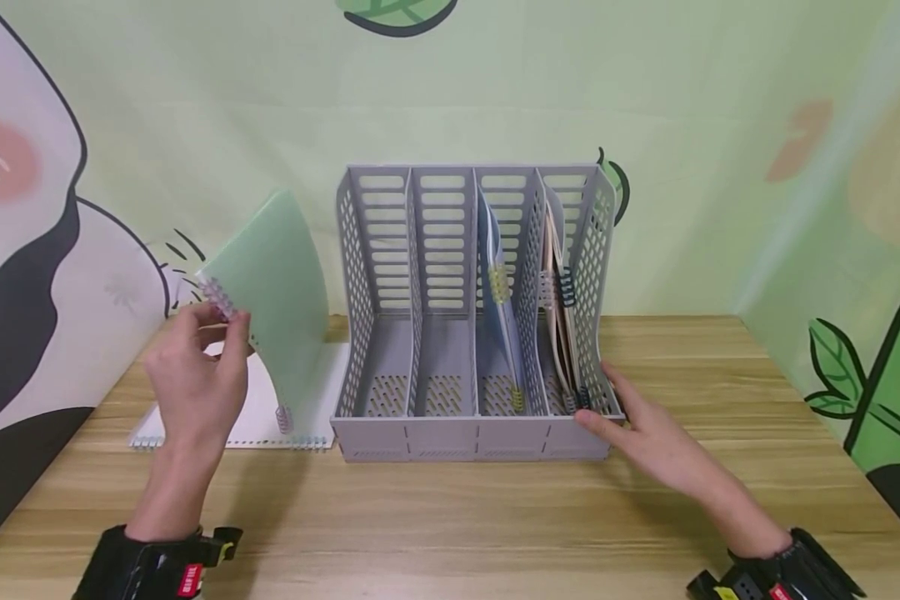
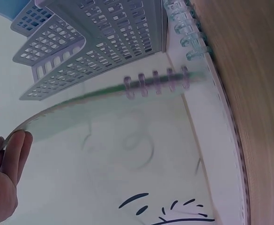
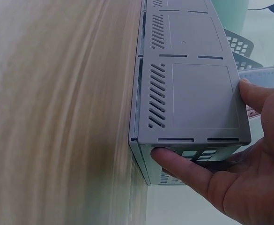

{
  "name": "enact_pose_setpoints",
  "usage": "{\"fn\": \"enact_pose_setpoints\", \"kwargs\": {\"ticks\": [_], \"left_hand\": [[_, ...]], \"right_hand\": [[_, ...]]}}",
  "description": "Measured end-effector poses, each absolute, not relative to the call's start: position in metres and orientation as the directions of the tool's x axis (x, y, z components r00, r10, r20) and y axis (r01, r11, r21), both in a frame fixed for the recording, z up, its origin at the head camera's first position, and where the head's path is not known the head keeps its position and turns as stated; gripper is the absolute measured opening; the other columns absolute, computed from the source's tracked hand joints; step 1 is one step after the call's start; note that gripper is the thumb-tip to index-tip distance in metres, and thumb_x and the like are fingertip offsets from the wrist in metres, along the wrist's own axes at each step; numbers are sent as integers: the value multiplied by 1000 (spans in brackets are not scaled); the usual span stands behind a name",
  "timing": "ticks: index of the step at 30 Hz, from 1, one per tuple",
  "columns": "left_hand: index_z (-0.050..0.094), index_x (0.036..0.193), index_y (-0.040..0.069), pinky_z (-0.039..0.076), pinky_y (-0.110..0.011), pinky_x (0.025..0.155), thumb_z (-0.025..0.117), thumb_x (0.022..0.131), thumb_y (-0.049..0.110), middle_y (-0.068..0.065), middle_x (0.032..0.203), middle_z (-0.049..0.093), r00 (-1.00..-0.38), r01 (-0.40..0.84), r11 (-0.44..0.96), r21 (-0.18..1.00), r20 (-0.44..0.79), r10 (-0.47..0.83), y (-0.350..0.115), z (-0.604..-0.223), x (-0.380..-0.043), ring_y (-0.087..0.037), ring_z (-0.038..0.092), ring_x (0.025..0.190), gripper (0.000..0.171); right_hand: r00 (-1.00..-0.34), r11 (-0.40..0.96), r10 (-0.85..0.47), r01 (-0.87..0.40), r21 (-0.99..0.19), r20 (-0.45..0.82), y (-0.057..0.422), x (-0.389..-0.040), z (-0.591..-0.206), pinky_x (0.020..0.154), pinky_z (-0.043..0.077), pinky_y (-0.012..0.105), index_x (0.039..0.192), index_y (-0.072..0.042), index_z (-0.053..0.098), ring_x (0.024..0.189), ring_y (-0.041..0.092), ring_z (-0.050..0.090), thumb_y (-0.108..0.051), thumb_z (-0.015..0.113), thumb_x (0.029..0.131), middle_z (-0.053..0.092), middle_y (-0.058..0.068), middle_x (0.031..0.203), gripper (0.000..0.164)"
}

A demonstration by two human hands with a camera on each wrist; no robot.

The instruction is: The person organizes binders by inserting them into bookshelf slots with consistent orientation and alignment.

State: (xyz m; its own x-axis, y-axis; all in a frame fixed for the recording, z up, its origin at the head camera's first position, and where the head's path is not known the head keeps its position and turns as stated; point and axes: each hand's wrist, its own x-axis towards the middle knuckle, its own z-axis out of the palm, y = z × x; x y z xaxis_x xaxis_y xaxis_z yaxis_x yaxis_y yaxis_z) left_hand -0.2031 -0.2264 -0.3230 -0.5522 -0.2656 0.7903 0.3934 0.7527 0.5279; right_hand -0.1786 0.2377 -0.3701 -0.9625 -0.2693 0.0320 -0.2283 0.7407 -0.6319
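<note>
My left hand [image 1: 198, 367] pinches a thin green notebook [image 1: 281, 275] with purple ring clips near its upper corner. The notebook hangs upright and slightly bent, its lower rings [image 2: 155, 83] close to a white spiral notebook [image 1: 315, 408] lying on the table. A grey desk file rack [image 1: 442, 439] with several compartments stands to the right of it. My right hand [image 1: 660, 437] grips the rack's front right corner, thumb over the front rim and fingers along the side panel, as the right wrist view shows.
In the rack's right-most compartment stand several ring-bound notebooks [image 1: 558, 308]. The compartment beside it holds a blue notebook [image 1: 487, 283] and one with yellow rings [image 1: 506, 325]. The two left compartments show bare floors. A printed cloth backdrop [image 1: 495, 83] rises behind the wooden table [image 1: 457, 525].
</note>
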Motion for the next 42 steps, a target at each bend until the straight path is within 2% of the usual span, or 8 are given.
{"fn": "enact_pose_setpoints", "kwargs": {"ticks": [8, 15, 17, 20, 22, 24, 36, 42], "left_hand": [[61, 101, -9, 42, -3, 60, 66, 93, 6, -14, 96, 68, -551, 384, 757, 529, 789, -271, -227, -321, -203, 27, 48, 81, 18], [60, 105, -7, 41, -3, 64, 63, 93, 12, -12, 97, 68, -575, 340, 768, 543, 766, -287, -231, -321, -202, 25, 48, 82, 22], [60, 105, -6, 41, -2, 65, 63, 93, 13, -12, 96, 68, -582, 321, 775, 545, 759, -293, -232, -321, -201, 17, 55, 82, 23], [60, 106, -6, 39, -1, 64, 63, 93, 15, -13, 96, 68, -597, 297, 781, 549, 745, -297, -232, -320, -200, -7, 68, 84, 25], [61, 107, -6, 37, 0, 63, 64, 92, 15, -14, 98, 68, -610, 280, 786, 552, 734, -298, -232, -319, -199, -25, 70, 83, 26], [62, 106, -6, 36, 0, 62, 64, 91, 15, -15, 98, 68, -619, 268, 791, 550, 727, -296, -232, -319, -199, -32, 70, 81, 26], [65, 105, -5, 34, -3, 64, 67, 88, 15, -13, 98, 68, -653, 239, 804, 545, 703, -283, -234, -319, -202, -33, 70, 76, 26], [65, 103, -6, 33, -3, 65, 68, 87, 13, -14, 96, 68, -663, 244, 814, 527, 703, -257, -235, -320, -200, -34, 70, 75, 25]], "right_hand": [[-964, 741, -263, -224, -633, 34, 238, -178, -371, 106, 24, 53, 158, -6, 8, 137, 46, 27, -49, 52, 100, 16, 20, 156, 85], [-963, 738, -267, -232, -633, 41, 238, -178, -370, 106, 24, 54, 158, -5, 8, 137, 46, 28, -48, 53, 100, 17, 20, 156, 85], [-963, 736, -267, -232, -635, 43, 238, -178, -370, 106, 24, 54, 158, -5, 8, 137, 46, 27, -48, 54, 100, 17, 20, 156, 85], [-963, 736, -265, -232, -636, 44, 238, -178, -371, 106, 24, 53, 158, -5, 9, 137, 46, 27, -48, 54, 99, 17, 19, 156, 85], [-964, 738, -263, -231, -634, 45, 238, -178, -371, 106, 24, 54, 158, -5, 10, 137, 46, 28, -48, 54, 99, 18, 20, 156, 85], [-963, 738, -264, -234, -632, 48, 239, -179, -371, 106, 24, 53, 158, -4, 10, 137, 46, 28, -47, 54, 99, 18, 20, 156, 85], [-964, 754, -260, -241, -612, 59, 240, -178, -373, 105, 26, 52, 158, -4, 9, 134, 47, 32, -49, 51, 101, 19, 21, 155, 84], [-965, 754, -254, -238, -612, 62, 241, -177, -375, 104, 27, 53, 159, -8, 8, 134, 47, 33, -51, 49, 101, 19, 20, 155, 83]]}}
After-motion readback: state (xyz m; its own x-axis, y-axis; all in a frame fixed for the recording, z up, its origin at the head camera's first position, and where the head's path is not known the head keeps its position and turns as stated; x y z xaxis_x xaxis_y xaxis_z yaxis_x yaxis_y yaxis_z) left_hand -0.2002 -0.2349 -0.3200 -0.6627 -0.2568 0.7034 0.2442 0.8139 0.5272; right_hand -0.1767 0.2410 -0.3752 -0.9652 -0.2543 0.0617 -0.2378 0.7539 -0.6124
